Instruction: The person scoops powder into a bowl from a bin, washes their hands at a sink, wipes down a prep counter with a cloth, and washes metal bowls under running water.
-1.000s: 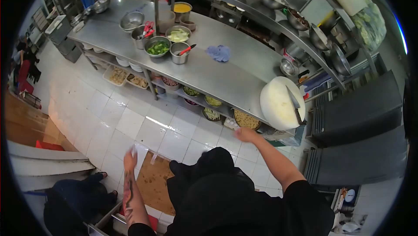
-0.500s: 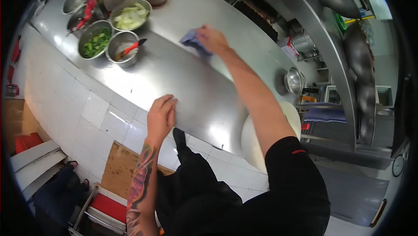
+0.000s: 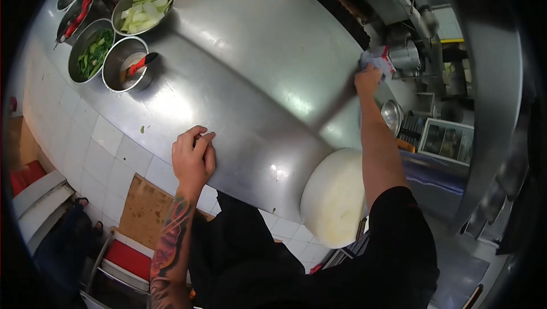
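Note:
My right hand (image 3: 368, 79) is closed on a bluish cloth (image 3: 364, 60) at the far right edge of the steel table (image 3: 239, 69). Over the table's near edge, my left hand (image 3: 194, 157) has curled fingers, and nothing shows in them. A round white cutting board (image 3: 333, 200) lies between my arms, its right side hidden behind my right arm. To the left stand a pot with a red-handled tool (image 3: 137, 67), a bowl of green leaves (image 3: 96, 55) and a bowl of pale cut vegetables (image 3: 147, 11).
A metal strainer bowl (image 3: 391, 116) sits beside my right forearm. Beyond the right edge are a metal pot (image 3: 404, 55) and shelving. Another person (image 3: 65, 246) is at the lower left, near a red-topped container (image 3: 126, 262). A brown mat (image 3: 142, 209) lies on the tiled floor.
My view has come closer to the table. My right hand took hold of the cloth and moved it right across the surface. My left hand has come to the near edge.

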Demonstrator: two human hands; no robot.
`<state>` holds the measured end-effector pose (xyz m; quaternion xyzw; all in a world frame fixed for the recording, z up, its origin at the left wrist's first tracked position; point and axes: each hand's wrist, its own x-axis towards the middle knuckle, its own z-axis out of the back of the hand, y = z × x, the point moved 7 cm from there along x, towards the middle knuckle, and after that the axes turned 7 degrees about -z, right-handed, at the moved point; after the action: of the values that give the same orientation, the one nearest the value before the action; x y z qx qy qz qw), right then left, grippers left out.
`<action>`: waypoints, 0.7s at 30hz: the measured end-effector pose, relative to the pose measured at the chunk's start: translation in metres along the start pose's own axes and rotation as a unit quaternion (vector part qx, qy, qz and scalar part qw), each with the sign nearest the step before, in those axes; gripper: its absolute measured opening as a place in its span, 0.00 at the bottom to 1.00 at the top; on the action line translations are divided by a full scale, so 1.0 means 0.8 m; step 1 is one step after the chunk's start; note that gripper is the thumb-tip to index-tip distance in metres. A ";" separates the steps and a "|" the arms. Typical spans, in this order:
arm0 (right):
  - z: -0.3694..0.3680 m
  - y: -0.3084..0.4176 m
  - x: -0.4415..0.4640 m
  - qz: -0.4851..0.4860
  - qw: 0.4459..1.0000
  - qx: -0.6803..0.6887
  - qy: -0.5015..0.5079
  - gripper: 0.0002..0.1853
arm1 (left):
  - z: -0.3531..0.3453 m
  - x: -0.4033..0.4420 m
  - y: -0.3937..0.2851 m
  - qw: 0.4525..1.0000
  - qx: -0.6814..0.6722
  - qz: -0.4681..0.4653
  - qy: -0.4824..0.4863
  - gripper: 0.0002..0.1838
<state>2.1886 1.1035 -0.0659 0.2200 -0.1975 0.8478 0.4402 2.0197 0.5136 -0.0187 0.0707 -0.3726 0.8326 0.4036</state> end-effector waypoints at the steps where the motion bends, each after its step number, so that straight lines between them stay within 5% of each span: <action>1: 0.010 0.010 -0.011 -0.018 0.998 0.016 0.058 0.16 | 0.001 0.001 -0.001 1.000 0.001 -0.002 -0.004 0.15; 5: 0.110 0.105 -0.116 -0.039 0.941 0.239 0.236 0.25 | 0.001 0.000 -0.002 1.000 0.001 -0.011 -0.010 0.14; 10: 0.259 0.253 -0.225 0.032 0.860 0.385 0.332 0.23 | 0.005 -0.002 -0.001 1.000 -0.007 -0.023 -0.004 0.14; 12: 0.225 0.234 -0.240 -0.189 0.624 0.403 0.642 0.19 | 0.005 -0.003 0.001 1.000 -0.006 -0.018 0.000 0.15; 15: 0.141 0.111 -0.133 -0.107 0.766 0.517 0.368 0.18 | 0.003 0.000 0.004 1.000 -0.006 -0.005 0.009 0.15; 16: 0.142 0.075 -0.098 -0.047 0.867 0.431 0.246 0.16 | 0.002 0.001 0.003 1.000 -0.007 0.001 0.015 0.15; 18: 0.123 0.052 -0.080 0.003 0.976 0.154 0.154 0.16 | 0.004 0.002 0.004 1.000 -0.003 0.007 0.017 0.15; 21: 0.022 0.029 -0.027 -0.029 0.988 0.091 0.120 0.17 | -0.001 0.013 0.007 1.000 0.001 0.002 0.005 0.15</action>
<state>2.1837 1.0676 -0.0661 0.1614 -0.0590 0.8693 0.4634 2.0088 0.5186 -0.0181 0.0666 -0.3698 0.8343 0.4034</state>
